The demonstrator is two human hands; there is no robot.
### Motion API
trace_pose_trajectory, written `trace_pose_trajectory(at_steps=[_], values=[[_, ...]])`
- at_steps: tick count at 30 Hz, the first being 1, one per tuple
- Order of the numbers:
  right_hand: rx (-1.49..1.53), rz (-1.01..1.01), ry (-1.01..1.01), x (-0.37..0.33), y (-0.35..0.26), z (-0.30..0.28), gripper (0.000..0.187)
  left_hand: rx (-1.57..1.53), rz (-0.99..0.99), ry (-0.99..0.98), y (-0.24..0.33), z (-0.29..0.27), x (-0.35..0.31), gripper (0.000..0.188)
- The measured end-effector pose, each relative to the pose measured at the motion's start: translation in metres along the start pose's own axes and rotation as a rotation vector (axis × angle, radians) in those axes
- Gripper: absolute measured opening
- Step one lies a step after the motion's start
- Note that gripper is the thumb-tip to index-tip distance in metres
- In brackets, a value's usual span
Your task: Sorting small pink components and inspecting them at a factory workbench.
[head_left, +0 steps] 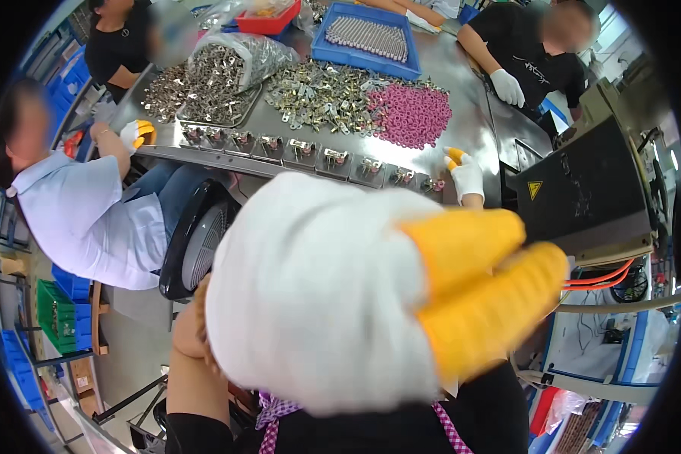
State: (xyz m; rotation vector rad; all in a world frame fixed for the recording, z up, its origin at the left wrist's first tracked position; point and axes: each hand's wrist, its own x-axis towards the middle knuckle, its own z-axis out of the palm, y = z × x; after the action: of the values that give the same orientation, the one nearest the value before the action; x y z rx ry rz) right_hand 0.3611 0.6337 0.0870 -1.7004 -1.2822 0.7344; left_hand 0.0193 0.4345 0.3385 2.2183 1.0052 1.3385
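Observation:
My left hand [333,295], in a white glove with yellow finger ends, is raised very close to the camera and blurred. Its fingers stretch toward the right with a gap between them, and nothing shows in them. Behind it, my right hand [467,178], gloved the same way, rests at the table's near edge with its fingertips apart and nothing visible in them. Closest to that hand are a pile of pink rings [410,115] and the right end of a row of small metal fixtures [334,160]. My left hand hides much of my right forearm.
On the metal table [473,113] lie mixed metal parts [318,94], a heap of small clips [216,83] and a blue tray [365,38] of rods. A dark machine [586,181] stands at right. Co-workers sit left [91,212] and far right [533,60].

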Motion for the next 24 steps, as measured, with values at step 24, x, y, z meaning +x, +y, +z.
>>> trace_pose_trajectory(at_steps=[24], values=[[0.219,-0.018,0.136,-0.03,0.027,-0.019,0.025,0.704,-0.371,-0.576,-0.148,0.057,0.058,0.027]])
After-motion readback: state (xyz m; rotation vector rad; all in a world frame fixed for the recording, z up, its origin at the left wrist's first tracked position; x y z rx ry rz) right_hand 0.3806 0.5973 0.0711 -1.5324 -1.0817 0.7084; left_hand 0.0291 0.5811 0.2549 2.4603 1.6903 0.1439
